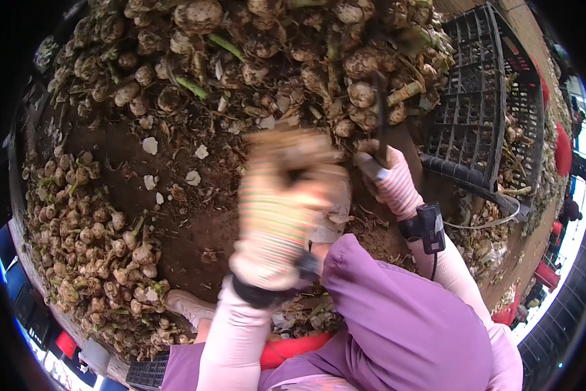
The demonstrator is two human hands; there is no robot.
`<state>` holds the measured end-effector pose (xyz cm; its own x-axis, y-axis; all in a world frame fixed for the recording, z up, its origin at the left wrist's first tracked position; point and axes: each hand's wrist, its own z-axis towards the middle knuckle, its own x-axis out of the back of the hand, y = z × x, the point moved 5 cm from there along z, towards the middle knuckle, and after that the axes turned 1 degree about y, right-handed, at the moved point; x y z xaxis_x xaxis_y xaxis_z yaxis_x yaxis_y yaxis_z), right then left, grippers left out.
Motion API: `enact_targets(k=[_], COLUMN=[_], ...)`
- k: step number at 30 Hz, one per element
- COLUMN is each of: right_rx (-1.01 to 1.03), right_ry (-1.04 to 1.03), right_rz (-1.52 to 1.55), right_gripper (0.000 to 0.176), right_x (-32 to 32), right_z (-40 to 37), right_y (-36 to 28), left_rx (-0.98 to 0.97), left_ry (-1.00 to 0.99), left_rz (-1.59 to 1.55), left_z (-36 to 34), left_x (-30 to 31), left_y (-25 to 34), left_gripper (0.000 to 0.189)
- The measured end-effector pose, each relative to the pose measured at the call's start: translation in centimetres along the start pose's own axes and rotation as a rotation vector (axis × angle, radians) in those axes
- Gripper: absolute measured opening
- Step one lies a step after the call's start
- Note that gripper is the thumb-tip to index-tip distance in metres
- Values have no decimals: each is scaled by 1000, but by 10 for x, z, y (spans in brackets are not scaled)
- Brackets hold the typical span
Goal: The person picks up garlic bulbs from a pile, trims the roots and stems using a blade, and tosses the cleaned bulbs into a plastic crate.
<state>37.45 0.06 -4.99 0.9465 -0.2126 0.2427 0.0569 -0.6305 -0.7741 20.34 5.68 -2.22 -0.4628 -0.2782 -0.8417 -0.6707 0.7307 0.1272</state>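
My left hand (289, 195), in a striped glove, is smeared by motion in front of my body. Its fingers are too blurred to show what they hold, if anything. To its right, my right hand (394, 176), also in a striped glove, is closed around a dark narrow blade-like tool (381, 107) that points up, away from me. Beyond both hands lies a large heap of soil-covered garlic bulbs (260, 49), some with green stems. A second pile of garlic with short-cut stems (104, 241) spreads on the left.
A black plastic crate (465, 98) stands tilted at the right, beside the heap. White skin scraps (193, 177) and dry bits litter the brown ground (188, 241). My purple-clad knee (403, 313) is close below the right hand, and something red (296, 348) shows under me.
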Motion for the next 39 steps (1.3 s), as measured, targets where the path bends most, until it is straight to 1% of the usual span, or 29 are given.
enact_targets(k=[1,2,3,4,6,7,8,9,10,12,13,15,18,19,20,22,23,24,26,27,28,29,30,31,32,35,36,38,39], right_rx=[9,-240,-487,-468,314,-104,5,4,3,13,17,21,12,7,2,7,58,105,57,19,-20,144,146,149,152,146,139,196,263], right_ry=[-9,18,43,38,60,-32,-29,-21,-12,-28,-51,-45,-36,-45,-50,-51,-52,-56,-62,-67,-74,-53,-53,-67,-82,-107,-106,-105,-115], right_rz=[-2,491,983,982,201,143,165,177,186,168,145,153,126,104,82,42,-12,-63,-38,-16,6,-52,-52,-59,-65,-59,-55,-233,-301], right_gripper=[16,15,14,14,12,13,11,11,10,10,10,10,11,11,12,12,13,13,12,11,10,14,14,14,14,18,18,13,19], right_x=[4,9,6,2,1,1,-1,-2,-3,-6,-7,-9,-11,-12,-11,-8,-7,-8,-8,-8,-9,-10,-10,-12,-14,-20,-21,-23,-23], right_z=[-5,-16,-23,-16,2,-6,-6,-7,-7,-4,-3,0,0,0,-1,-1,-1,-2,-3,-4,-5,-2,0,1,1,-1,-3,-6,-4], right_y=[8,28,44,51,32,24,17,14,11,12,12,12,9,10,11,14,13,14,13,11,12,13,16,17,17,12,7,-4,-5], left_rx=[-135,-271,-99,-164,-332,-576,-817,-735,-361,-668,-667,-552,-611,-588,-586,-515,-609,-596,-598,-636,-630,-486,-326,-417,-416,-86,-76,-281,-388], left_ry=[-220,-440,-634,-578,-391,-209,-18,154,11,515,514,680,620,515,505,458,421,412,329,175,177,296,421,354,357,411,407,248,161], left_rz=[466,933,753,876,809,927,1031,1032,294,2062,2055,2211,2265,2243,2240,2542,2441,2444,2289,2121,2122,2332,2531,2583,2584,2552,2555,2313,2020], left_z=[-5,-15,-27,-24,3,26,46,62,100,113,116,122,123,121,113,100,96,93,85,84,84,89,93,94,93,76,67,51,42], left_x=[-49,-95,-130,-138,-124,-97,-67,-42,-5,8,4,0,9,13,14,17,27,40,45,41,36,33,34,34,37,37,47,72,80], left_y=[-21,-37,-42,-36,-1,23,47,66,78,96,95,95,98,99,96,82,83,87,94,92,92,92,93,97,98,91,88,79,75], left_gripper=[49,63,65,62,51,47,42,47,54,63,63,72,72,67,67,60,65,65,62,69,69,73,78,84,84,91,91,86,79])
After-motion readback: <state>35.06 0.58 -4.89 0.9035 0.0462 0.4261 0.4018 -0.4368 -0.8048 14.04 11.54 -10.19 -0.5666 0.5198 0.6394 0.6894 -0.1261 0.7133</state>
